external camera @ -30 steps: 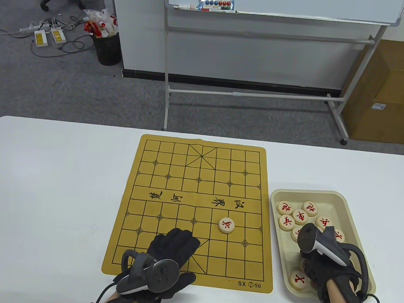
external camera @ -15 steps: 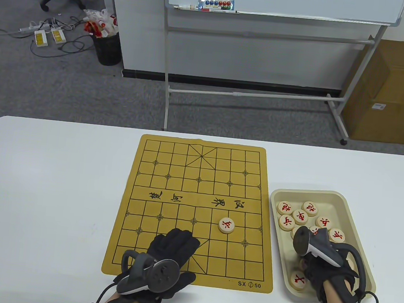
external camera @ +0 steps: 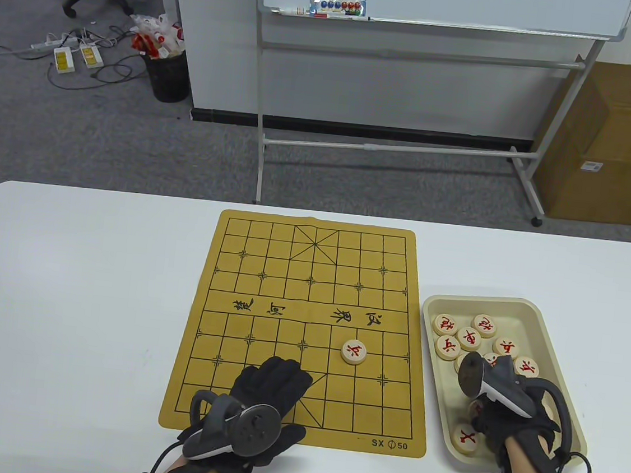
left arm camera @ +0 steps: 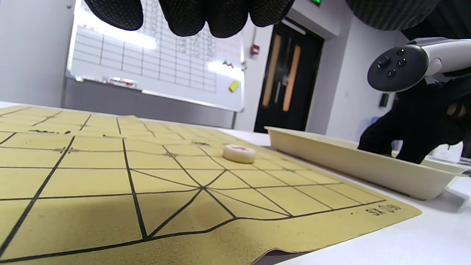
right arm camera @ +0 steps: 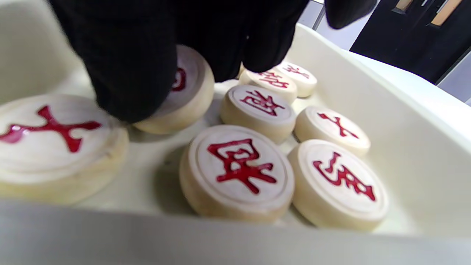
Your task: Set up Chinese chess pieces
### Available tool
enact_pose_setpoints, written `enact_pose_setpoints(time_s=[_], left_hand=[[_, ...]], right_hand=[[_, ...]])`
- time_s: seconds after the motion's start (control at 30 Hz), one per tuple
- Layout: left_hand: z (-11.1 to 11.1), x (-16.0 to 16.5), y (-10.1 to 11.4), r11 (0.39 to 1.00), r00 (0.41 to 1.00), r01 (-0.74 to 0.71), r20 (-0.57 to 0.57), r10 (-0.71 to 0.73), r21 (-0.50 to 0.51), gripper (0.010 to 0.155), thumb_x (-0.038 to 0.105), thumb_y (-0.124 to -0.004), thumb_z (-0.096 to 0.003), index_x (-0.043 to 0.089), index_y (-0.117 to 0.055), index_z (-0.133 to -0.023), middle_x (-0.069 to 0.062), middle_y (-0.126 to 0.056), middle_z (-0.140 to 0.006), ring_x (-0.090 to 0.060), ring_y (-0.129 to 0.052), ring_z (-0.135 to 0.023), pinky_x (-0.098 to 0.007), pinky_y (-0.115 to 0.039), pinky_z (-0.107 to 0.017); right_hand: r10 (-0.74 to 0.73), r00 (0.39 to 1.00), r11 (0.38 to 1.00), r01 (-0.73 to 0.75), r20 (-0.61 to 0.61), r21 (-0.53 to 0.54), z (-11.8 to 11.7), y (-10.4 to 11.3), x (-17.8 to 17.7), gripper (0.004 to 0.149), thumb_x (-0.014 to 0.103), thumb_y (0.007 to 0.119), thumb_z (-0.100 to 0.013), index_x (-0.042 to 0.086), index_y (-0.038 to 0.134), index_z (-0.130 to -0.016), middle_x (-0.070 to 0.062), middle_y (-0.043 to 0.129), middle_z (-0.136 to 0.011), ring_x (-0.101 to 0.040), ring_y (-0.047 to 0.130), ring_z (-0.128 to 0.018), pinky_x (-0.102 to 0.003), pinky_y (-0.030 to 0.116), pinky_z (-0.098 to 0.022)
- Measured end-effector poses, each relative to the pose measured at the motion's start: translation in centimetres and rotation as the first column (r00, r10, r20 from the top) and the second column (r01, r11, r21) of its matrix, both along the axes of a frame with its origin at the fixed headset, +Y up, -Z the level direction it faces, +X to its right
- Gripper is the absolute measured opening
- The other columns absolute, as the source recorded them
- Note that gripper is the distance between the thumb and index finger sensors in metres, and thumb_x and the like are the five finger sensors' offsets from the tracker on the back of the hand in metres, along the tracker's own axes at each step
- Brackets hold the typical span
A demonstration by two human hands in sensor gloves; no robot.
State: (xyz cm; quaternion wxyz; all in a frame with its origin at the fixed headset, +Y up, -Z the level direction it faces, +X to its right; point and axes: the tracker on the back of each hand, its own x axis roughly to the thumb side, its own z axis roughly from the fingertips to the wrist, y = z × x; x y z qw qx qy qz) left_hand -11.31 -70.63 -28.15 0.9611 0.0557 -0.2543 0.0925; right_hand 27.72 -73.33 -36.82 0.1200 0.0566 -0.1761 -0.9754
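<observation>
In the smooth cream tray [external camera: 549, 320], the right hand [external camera: 504, 420] pinches a tilted round wooden piece [right arm camera: 187, 95]; left hand [external camera: 258, 405] lies flat.

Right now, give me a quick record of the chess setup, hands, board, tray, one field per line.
board: yellow mat flat on the white table
piece on board: one, red character, near half
tray: right of the board, holds the other red-marked pieces
left hand: flat on the board's near edge, holding nothing
right hand: in the tray, fingers on a tilted piece
</observation>
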Motion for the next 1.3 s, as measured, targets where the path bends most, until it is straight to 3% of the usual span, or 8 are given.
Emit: enact_pose_setpoints(time_s=[0.3, 0.53, 0.73, 0.97, 1.17, 1.3], left_hand=[[0.0, 0.0, 0.0, 1.000, 1.000, 0.004, -0.001, -0.004, -0.002, 0.083, 0.062, -0.064, -0.0381, 0.029, -0.040, -0.110, -0.005, -0.043, -0.120, -0.033, -0.047, -0.113, -0.063, -0.050, -0.078], [0.0, 0.1, 0.0, 1.000, 1.000, 0.006, -0.001, -0.006, 0.000, 0.083, 0.061, -0.064, -0.0381, 0.029, -0.040, -0.110, -0.005, -0.043, -0.120, -0.033, -0.047, -0.113, -0.063, -0.050, -0.078], [-0.1, 0.1, 0.0, 1.000, 1.000, 0.005, -0.002, -0.005, 0.001, 0.083, 0.061, -0.064, -0.0382, 0.029, -0.040, -0.110, -0.005, -0.043, -0.120, -0.033, -0.047, -0.113, -0.063, -0.050, -0.078], [-0.1, 0.1, 0.0, 1.000, 1.000, 0.003, -0.003, -0.003, 0.005, 0.083, 0.061, -0.064, -0.0382, 0.029, -0.040, -0.110, -0.005, -0.043, -0.120, -0.033, -0.047, -0.113, -0.063, -0.050, -0.078], [-0.1, 0.1, -0.1, 1.000, 1.000, 0.004, -0.003, -0.004, 0.003, 0.083, 0.061, -0.064, -0.0381, 0.029, -0.040, -0.110, -0.005, -0.043, -0.120, -0.033, -0.047, -0.113, -0.063, -0.050, -0.078], [-0.1, 0.1, -0.1, 1.000, 1.000, 0.004, -0.004, -0.004, 0.004, 0.083, 0.061, -0.064, -0.0381, 0.029, -0.040, -0.110, -0.005, -0.043, -0.120, -0.033, -0.047, -0.113, -0.062, -0.050, -0.078]], right_hand=[[-0.169, 0.986, 0.982, 0.168, 0.003, 0.089, 0.5, 1.7, 1.3, 0.053, 0.041, 0.089, -0.041, 0.026, 0.076, -0.090, 0.001, 0.087, -0.088, -0.028, 0.080, -0.093, -0.067, 0.047, -0.077], [-0.353, 0.935, 0.909, 0.350, -0.028, 0.225, 0.9, 3.1, 2.3, 0.053, 0.041, 0.087, -0.042, 0.021, 0.077, -0.089, -0.002, 0.095, -0.084, -0.029, 0.091, -0.086, -0.066, 0.053, -0.075], [-0.438, 0.888, 0.844, 0.459, -0.138, 0.276, 1.4, 3.8, 0.8, 0.053, 0.041, 0.086, -0.042, 0.021, 0.076, -0.091, -0.003, 0.095, -0.083, -0.029, 0.091, -0.083, -0.066, 0.053, -0.074], [-0.498, 0.822, 0.787, 0.562, -0.276, 0.254, 2.4, 4.5, -3.2, 0.054, 0.039, 0.085, -0.043, 0.019, 0.077, -0.093, -0.004, 0.097, -0.079, -0.029, 0.092, -0.080, -0.065, 0.055, -0.074], [-0.489, 0.782, 0.795, 0.582, -0.385, 0.171, 3.5, 4.0, -7.7, 0.053, 0.039, 0.084, -0.044, 0.020, 0.078, -0.093, -0.004, 0.097, -0.079, -0.028, 0.092, -0.081, -0.065, 0.055, -0.074], [-0.456, 0.784, 0.836, 0.540, -0.420, 0.100, 3.9, 3.2, -9.9, 0.052, 0.038, 0.084, -0.044, 0.021, 0.079, -0.093, -0.003, 0.096, -0.080, -0.028, 0.091, -0.082, -0.065, 0.054, -0.074]])
